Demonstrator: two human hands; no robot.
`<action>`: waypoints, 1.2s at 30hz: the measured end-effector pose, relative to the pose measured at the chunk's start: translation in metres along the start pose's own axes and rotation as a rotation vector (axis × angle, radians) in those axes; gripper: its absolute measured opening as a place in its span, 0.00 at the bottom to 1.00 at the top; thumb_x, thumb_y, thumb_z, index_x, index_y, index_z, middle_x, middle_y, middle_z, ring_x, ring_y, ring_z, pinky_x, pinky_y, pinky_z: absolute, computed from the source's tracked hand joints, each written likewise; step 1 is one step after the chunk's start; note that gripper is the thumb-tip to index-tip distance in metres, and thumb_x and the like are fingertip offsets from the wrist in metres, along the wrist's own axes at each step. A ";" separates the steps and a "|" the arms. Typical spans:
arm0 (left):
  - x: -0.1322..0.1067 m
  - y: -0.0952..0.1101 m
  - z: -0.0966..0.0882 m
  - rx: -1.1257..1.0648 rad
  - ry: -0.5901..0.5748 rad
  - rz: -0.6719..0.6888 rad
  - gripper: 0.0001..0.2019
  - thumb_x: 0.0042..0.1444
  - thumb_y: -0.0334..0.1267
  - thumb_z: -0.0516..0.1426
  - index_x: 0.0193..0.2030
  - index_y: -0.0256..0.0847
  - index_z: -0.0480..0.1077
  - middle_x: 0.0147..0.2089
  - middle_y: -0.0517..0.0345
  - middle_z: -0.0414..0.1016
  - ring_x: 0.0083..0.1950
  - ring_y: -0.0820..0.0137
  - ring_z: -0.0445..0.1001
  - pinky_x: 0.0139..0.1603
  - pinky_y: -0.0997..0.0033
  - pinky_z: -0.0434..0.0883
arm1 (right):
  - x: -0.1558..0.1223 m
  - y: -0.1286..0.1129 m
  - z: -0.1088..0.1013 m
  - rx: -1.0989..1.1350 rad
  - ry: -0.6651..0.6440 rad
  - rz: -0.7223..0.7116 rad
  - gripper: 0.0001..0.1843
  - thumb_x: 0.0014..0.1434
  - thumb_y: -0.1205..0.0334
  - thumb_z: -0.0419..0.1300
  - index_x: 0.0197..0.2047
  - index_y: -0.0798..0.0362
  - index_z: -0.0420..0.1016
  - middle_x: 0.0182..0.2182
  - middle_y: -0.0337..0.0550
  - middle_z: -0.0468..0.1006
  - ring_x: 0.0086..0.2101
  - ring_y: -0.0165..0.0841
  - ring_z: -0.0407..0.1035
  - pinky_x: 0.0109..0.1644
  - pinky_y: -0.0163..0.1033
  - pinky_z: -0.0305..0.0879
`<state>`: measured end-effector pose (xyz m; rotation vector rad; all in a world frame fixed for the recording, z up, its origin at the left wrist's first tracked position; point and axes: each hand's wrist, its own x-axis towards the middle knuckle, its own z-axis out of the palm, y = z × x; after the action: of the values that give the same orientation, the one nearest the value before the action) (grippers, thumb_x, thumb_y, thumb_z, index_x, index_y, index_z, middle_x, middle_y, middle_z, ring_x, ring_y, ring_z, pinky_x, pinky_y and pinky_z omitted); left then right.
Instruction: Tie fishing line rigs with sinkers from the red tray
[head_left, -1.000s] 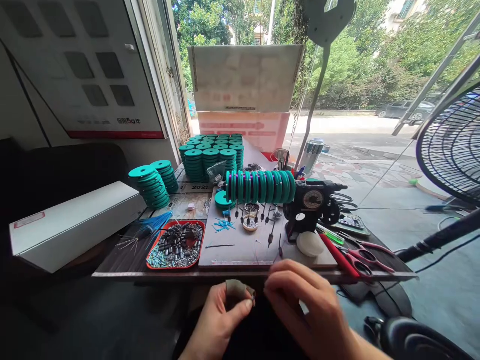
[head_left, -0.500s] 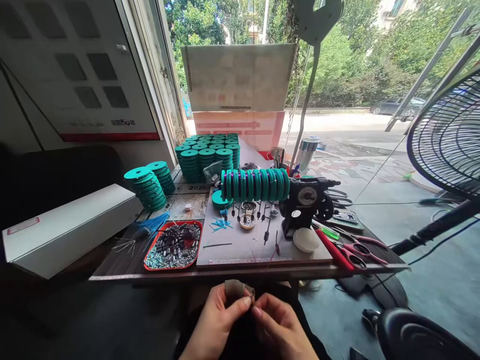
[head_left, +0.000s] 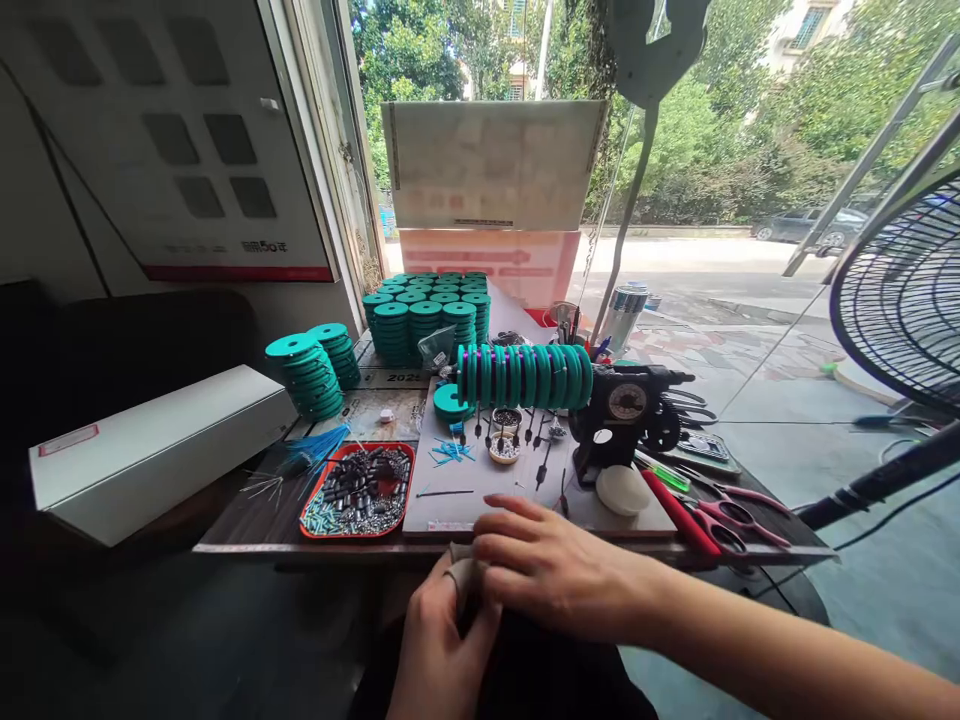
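My left hand (head_left: 450,635) is low in front of the table edge, its thumb and fingers pinched together. A grey-green cover (head_left: 466,575) wraps one of its fingers. Whatever this hand pinches is hidden. Across its fingertips reaches my right hand (head_left: 551,570), palm down, with bent fingers close to the cover; anything in its grip is out of sight. Just beyond the hands, a pale work board (head_left: 450,515) carries a thin dark strip (head_left: 446,492), dark corded pieces (head_left: 541,472) and blue bits (head_left: 451,453).
A black stand (head_left: 611,425) holds a row of teal spools (head_left: 525,376). More teal spools (head_left: 426,330) are stacked behind. A red-rimmed tray (head_left: 411,480) of beads lies left, beside a white box (head_left: 165,450). Pink-handled scissors (head_left: 742,515) and a fan (head_left: 900,290) stand right.
My right hand has risen and swung over my left fingertips, its forearm now slanting in from the right. My left hand stays low, still pinched. The whole view has shifted slightly.
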<state>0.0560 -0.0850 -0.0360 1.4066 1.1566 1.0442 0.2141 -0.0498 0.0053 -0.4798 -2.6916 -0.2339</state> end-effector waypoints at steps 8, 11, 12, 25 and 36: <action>0.011 -0.001 -0.004 -0.337 -0.099 -0.212 0.14 0.45 0.46 0.63 0.29 0.36 0.72 0.29 0.60 0.71 0.35 0.72 0.64 0.38 0.77 0.63 | -0.005 0.016 0.036 0.189 0.062 0.187 0.08 0.59 0.69 0.49 0.29 0.54 0.65 0.18 0.32 0.69 0.19 0.21 0.58 0.25 0.29 0.47; 0.013 -0.001 -0.005 -0.388 -0.103 -0.284 0.13 0.43 0.44 0.65 0.23 0.36 0.69 0.23 0.65 0.64 0.28 0.77 0.58 0.30 0.80 0.58 | -0.011 0.013 0.044 0.197 0.136 0.268 0.08 0.58 0.71 0.47 0.30 0.55 0.64 0.18 0.33 0.70 0.19 0.20 0.59 0.25 0.28 0.47; 0.014 -0.001 -0.005 -0.397 -0.106 -0.309 0.13 0.42 0.43 0.65 0.22 0.36 0.69 0.21 0.66 0.61 0.26 0.79 0.55 0.28 0.81 0.56 | -0.012 0.012 0.046 0.192 0.149 0.283 0.08 0.58 0.71 0.47 0.30 0.55 0.64 0.19 0.34 0.70 0.19 0.21 0.60 0.25 0.28 0.48; 0.018 0.004 -0.002 -0.323 -0.103 -0.264 0.12 0.43 0.43 0.63 0.22 0.37 0.68 0.22 0.65 0.62 0.26 0.77 0.55 0.28 0.79 0.55 | -0.019 0.007 0.051 0.181 0.280 0.348 0.14 0.63 0.66 0.40 0.30 0.55 0.63 0.17 0.36 0.70 0.19 0.23 0.62 0.26 0.28 0.51; 0.013 -0.002 -0.001 0.316 0.104 0.186 0.06 0.54 0.36 0.55 0.30 0.40 0.73 0.36 0.55 0.72 0.40 0.65 0.69 0.42 0.71 0.65 | -0.007 0.006 0.043 0.315 0.109 0.666 0.11 0.60 0.68 0.44 0.31 0.57 0.66 0.16 0.35 0.67 0.17 0.21 0.57 0.24 0.26 0.49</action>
<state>0.0571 -0.0719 -0.0378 1.7515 1.3283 1.1089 0.2072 -0.0365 -0.0360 -1.1685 -2.2481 0.3340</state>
